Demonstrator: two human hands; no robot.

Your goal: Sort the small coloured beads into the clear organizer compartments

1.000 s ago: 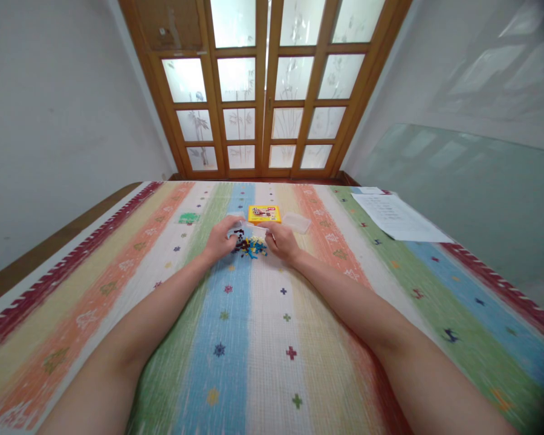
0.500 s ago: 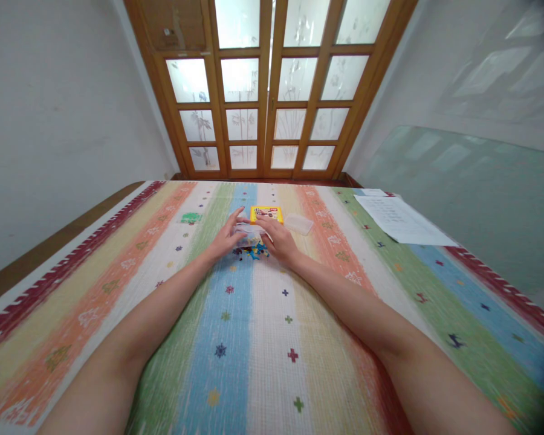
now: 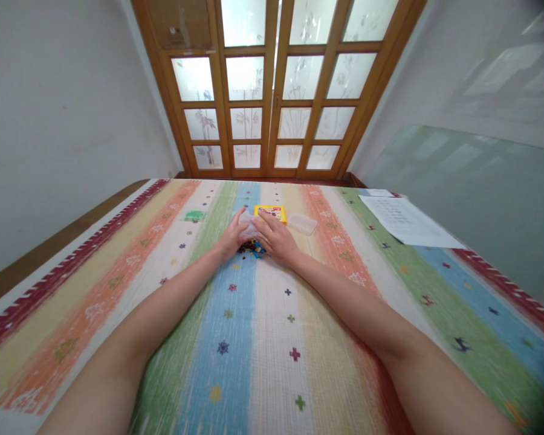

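Note:
A small heap of tiny blue, yellow and dark pieces (image 3: 254,246) lies on the tablecloth between my hands, too small to name. My left hand (image 3: 231,237) is curved along the heap's left side, its fingers stretched forward and apart. On the right, my right hand (image 3: 278,239) lies low with spread fingers, partly covering the heap. Between the fingertips shows a translucent plastic item (image 3: 249,229); whether either hand touches it is unclear. Just beyond the right fingers is a yellow box (image 3: 278,211) with printing on it.
A clear shallow plastic tray or lid (image 3: 303,224) rests right of the yellow box. Off to the left is a flat green piece (image 3: 194,215). Printed paper sheets (image 3: 403,220) lie at the table's right. Striped cloth (image 3: 226,374) covers the table; wooden doors (image 3: 272,121) stand behind it.
Both hands have drawn closer together around the heap, which looks more compact. The translucent item is now more hidden by the fingers. The view has shifted slightly.

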